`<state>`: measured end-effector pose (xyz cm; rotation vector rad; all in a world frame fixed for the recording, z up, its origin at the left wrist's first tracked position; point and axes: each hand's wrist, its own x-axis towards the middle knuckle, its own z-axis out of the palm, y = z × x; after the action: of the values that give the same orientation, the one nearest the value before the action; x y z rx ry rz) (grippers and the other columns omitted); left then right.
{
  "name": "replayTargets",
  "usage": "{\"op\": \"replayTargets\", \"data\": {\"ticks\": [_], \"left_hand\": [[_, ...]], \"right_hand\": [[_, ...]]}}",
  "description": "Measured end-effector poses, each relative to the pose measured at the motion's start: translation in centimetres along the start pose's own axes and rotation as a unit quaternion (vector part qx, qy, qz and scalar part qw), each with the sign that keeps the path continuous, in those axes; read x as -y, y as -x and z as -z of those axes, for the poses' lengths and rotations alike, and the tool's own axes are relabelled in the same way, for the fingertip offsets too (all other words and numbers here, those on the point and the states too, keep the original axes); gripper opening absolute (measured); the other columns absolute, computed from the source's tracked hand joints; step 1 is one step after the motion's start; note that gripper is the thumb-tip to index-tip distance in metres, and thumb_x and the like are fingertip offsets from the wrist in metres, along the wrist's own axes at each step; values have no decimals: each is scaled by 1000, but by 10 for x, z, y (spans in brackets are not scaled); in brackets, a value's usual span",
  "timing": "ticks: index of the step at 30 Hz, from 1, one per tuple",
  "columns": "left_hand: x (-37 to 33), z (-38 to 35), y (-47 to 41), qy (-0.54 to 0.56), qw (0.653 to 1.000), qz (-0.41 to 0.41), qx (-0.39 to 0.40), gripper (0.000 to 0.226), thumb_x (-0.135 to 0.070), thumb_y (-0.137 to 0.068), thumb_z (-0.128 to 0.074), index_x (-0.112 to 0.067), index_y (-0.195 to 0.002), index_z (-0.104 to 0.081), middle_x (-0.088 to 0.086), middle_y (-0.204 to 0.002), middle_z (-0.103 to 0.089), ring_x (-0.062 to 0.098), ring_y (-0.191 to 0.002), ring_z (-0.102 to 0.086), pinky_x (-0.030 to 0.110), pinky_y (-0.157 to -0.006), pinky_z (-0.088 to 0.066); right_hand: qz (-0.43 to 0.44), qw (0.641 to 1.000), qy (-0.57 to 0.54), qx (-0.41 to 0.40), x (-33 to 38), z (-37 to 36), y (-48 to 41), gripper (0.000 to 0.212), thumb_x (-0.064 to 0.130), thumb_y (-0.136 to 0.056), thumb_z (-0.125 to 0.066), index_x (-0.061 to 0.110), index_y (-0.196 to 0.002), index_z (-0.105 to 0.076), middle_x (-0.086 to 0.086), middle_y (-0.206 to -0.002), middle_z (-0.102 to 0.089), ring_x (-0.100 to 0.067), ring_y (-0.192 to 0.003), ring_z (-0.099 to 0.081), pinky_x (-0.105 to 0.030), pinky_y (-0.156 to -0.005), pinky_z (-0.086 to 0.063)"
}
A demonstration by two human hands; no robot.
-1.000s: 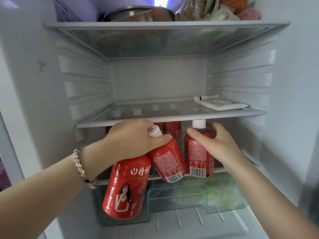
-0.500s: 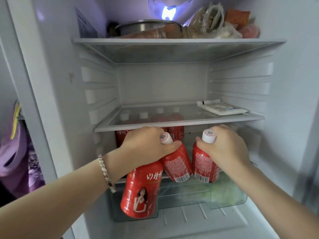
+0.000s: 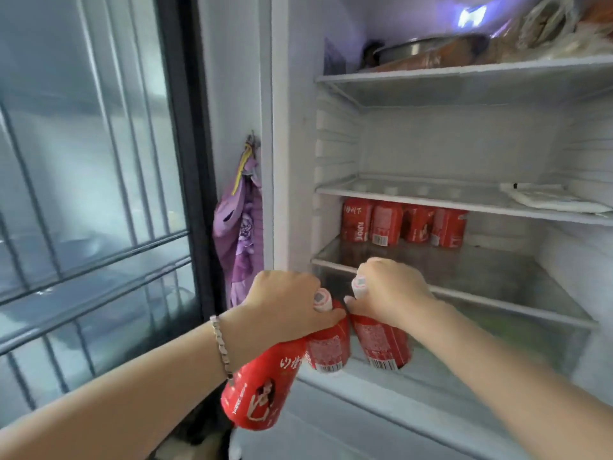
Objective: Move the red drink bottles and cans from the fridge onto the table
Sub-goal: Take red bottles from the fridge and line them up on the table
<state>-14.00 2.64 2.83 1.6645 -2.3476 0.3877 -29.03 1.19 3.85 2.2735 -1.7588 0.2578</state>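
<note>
The slanted bottle (image 3: pixel 258 390) and middle bottle (image 3: pixel 328 346) hang neck-up from the left hand (image 3: pixel 285 303), whose fingers curl round both necks. The right hand (image 3: pixel 388 293) grips the third bottle (image 3: pixel 381 343) upright. All three are held low in front of the shelf (image 3: pixel 481 270). The back row (image 3: pixel 403 224) stands beyond, nearer the right hand.

Left hand (image 3: pixel 285 307) and right hand (image 3: pixel 389 293) drawn back from shelf (image 3: pixel 504 305), carrying three red bottles (image 3: pixel 258 390)

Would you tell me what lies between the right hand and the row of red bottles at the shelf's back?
Nothing: in the head view, only bare glass shelf separates the right hand from the row of red bottles.
</note>
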Motion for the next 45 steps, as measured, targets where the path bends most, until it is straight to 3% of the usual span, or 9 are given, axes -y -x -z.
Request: {"op": "replayTargets", "data": {"ticks": [5,9,13,18,27,33,36,40,45], "left_hand": [[18,1,93,-29,990,129,41,56,-72,-81,-37,-19,-80,-56,-7,-73,-55,18,-77,-60,28,-65,-37],[32,15,197,-79,968,228,64,52,-69,-83,-37,-19,-79,-50,-2,-81,-62,22,-81,-62,29,-65,-35],[37,40,332,-106,926,352,84,49,-67,-83,-42,-20,-85,-57,1,-92,-68,23,-85,-63,27,-66,-33],[8,80,516,-160,857,484,70,53,-65,-85,-40,-18,-92,-63,-1,-89,-70,13,-66,-53,22,-60,-37],[-117,167,819,-203,692,681,129,55,-68,-84,-41,-20,-101,-58,2,-101,-69,21,-93,-65,26,-65,-33],[-225,221,996,-198,567,785,152,55,-69,-84,-38,-19,-97,-56,2,-104,-67,24,-99,-62,29,-69,-33],[-269,242,1064,-192,502,832,136,54,-70,-83,-40,-20,-97,-57,1,-105,-67,23,-100,-62,28,-71,-34],[-311,266,1147,-182,414,886,105,45,-67,-84,-43,-23,-85,-50,1,-101,-68,24,-97,-62,29,-72,-35],[-333,289,1247,-189,309,927,92,45,-69,-83,-40,-24,-79,-42,-2,-93,-67,22,-90,-63,28,-68,-33]], "right_hand": [[88,992,-93,1,63,-10,38,31,44,-88,-55,18,-101,-65,-3,-106,-61,-25,-94,-63,-32,-77,-51],[242,962,-121,20,133,-7,79,26,43,-87,-52,24,-70,-47,-1,-101,-54,-27,-99,-60,-30,-73,-41],[388,912,-130,28,226,-2,142,35,47,-86,-53,17,-102,-57,0,-108,-56,-26,-104,-59,-29,-73,-37],[552,821,-148,13,339,22,267,38,46,-88,-52,16,-109,-57,0,-109,-57,-23,-99,-61,-26,-69,-37],[721,671,-171,13,493,89,551,35,44,-88,-50,19,-110,-61,1,-113,-60,-23,-98,-63,-25,-66,-41],[813,544,-202,53,563,135,759,34,47,-89,-52,21,-109,-60,3,-92,-55,-15,-73,-55,-23,-58,-44],[843,495,-198,72,591,155,848,34,44,-88,-53,21,-112,-59,2,-102,-59,-19,-87,-63,-31,-73,-56],[874,435,-201,75,636,175,950,35,48,-85,-55,20,-107,-58,2,-105,-61,-18,-85,-59,-30,-69,-51],[911,350,-200,89,700,206,1066,39,52,-84,-57,21,-108,-57,3,-108,-58,-19,-95,-62,-31,-77,-51]]}}
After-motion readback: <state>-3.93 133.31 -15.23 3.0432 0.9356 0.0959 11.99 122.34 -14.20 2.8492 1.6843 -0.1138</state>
